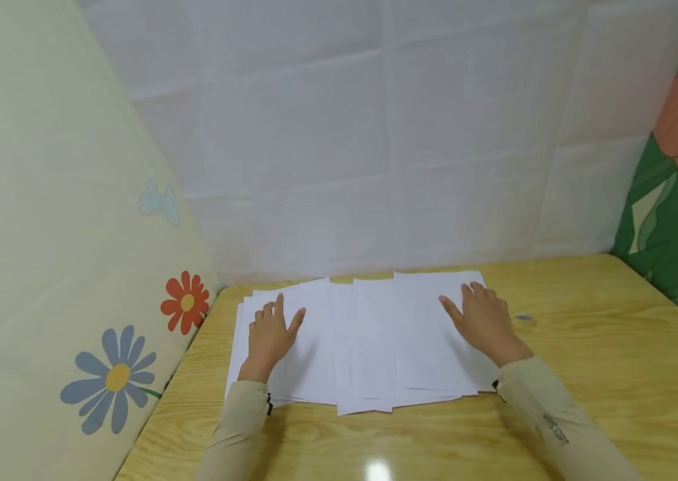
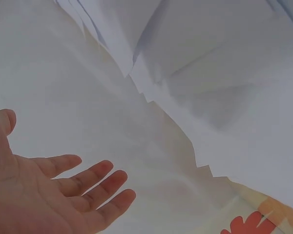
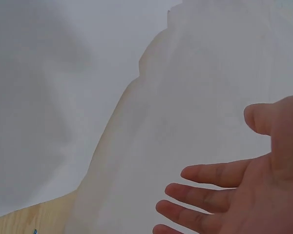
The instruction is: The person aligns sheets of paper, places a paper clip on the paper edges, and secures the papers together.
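Note:
Several white paper sheets (image 1: 369, 341) lie overlapped in a wide spread on the wooden table. Over the left part of the spread is my left hand (image 1: 270, 334), its thumb apart from the fingers. My right hand (image 1: 484, 322) is above the right end of the sheets. Both hands cast shadows on the paper and hold nothing. In the left wrist view the left hand (image 2: 63, 195) has its fingers extended, with stepped paper edges (image 2: 185, 117) beyond. The right wrist view has the right hand (image 3: 224, 190) with fingers spread, apart from the paper (image 3: 102, 58).
The wooden table (image 1: 603, 347) extends right of the paper, where a small bluish mark or object (image 1: 524, 317) lies. A white creased sheet (image 1: 387, 133) hangs behind. Flower-printed panels (image 1: 44, 234) stand at the left and right sides.

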A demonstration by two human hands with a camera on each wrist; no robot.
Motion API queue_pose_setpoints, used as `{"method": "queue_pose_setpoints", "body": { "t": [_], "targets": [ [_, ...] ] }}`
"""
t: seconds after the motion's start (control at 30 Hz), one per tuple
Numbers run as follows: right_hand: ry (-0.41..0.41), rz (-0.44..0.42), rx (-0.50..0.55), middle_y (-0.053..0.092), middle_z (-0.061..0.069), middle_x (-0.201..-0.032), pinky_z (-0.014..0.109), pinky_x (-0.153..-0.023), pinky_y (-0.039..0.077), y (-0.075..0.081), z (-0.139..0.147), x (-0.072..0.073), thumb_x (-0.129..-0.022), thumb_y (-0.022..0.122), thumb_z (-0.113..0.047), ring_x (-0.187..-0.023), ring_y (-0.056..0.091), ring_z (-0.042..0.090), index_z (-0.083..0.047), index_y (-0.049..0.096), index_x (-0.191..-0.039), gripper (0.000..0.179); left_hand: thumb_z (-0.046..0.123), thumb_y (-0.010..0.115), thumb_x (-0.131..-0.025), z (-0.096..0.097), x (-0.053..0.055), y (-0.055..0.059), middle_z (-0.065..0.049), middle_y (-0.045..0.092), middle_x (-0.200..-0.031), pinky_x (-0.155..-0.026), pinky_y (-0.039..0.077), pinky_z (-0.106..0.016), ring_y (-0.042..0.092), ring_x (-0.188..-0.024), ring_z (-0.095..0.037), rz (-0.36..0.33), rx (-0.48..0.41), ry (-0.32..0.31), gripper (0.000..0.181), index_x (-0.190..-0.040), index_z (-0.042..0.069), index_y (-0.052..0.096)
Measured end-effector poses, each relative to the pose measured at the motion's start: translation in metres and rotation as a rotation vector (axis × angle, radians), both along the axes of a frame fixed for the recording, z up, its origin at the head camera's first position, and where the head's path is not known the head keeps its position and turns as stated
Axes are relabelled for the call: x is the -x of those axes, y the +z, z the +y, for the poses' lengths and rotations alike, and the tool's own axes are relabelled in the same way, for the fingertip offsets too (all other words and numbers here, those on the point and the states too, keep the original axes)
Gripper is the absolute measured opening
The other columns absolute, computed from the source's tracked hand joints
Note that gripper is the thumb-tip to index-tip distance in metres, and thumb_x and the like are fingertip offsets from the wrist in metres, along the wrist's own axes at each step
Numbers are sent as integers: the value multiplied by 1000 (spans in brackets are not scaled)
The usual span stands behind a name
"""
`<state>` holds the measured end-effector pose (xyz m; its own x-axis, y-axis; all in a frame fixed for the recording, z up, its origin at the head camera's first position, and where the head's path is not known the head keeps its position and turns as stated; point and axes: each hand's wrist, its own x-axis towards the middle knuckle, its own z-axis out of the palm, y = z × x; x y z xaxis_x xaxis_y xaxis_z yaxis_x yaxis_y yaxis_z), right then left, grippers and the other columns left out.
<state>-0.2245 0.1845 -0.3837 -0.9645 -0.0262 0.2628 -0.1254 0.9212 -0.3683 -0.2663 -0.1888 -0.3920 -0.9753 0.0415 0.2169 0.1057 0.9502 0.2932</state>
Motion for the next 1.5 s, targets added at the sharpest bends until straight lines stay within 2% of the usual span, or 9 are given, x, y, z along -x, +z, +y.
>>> {"method": "queue_pose_setpoints", "body": {
  "t": [0.17,0.4,0.67,0.93,1.17,1.33,1.5],
  "targets": [
    [-22,-6,-10,46,41,-124,67,-87,34,-1,2,0,-103,38,-42,-113,42,57,20,47,-125,66,50,42,-99,-10,2,-2,-31,40,-139,-98,34,-62,37,-126,-50,-19,-5,19,74,-147,-5,28],
    [-32,-28,-19,56,33,-100,62,-76,39,-5,5,-1,-102,42,-40,-96,49,53,17,60,-100,60,50,40,-100,-28,3,-6,-34,39,-138,-98,33,-63,35,-125,-53,-53,12,48,76,-146,-9,26],
    [-29,-160,-10,56,31,-93,61,-73,41,-6,9,1,-102,40,-38,-91,49,51,8,62,-78,56,49,40,-100,-41,4,-14,-38,41,-133,-97,34,-64,38,-122,-55,-67,29,72,76,-142,-13,29],
    [-56,-272,9,49,44,-106,60,-77,43,-15,19,9,-102,39,-33,-99,46,56,20,61,-99,57,49,39,-100,-54,9,-21,-39,40,-132,-97,33,-65,36,-123,-55,-97,44,103,75,-141,-13,29],
    [-87,-344,21,43,50,-112,63,-83,40,-21,29,13,-101,39,-30,-107,41,60,22,59,-100,56,48,37,-101,-62,10,-23,-41,40,-130,-95,34,-65,37,-121,-55,-141,65,125,75,-139,-16,30],
    [-94,-370,17,40,53,-113,65,-83,40,-23,36,13,-101,38,-27,-109,38,64,25,55,-103,55,46,36,-101,-66,11,-19,-43,41,-127,-95,34,-65,37,-119,-56,-171,63,139,75,-136,-20,29],
    [-89,-391,14,46,50,-111,65,-86,39,-23,39,12,-101,38,-25,-107,40,62,26,54,-104,54,42,39,-101,-69,12,-12,-43,45,-118,-93,37,-64,43,-114,-54,-210,99,158,72,-125,-25,35]
  ]
}}
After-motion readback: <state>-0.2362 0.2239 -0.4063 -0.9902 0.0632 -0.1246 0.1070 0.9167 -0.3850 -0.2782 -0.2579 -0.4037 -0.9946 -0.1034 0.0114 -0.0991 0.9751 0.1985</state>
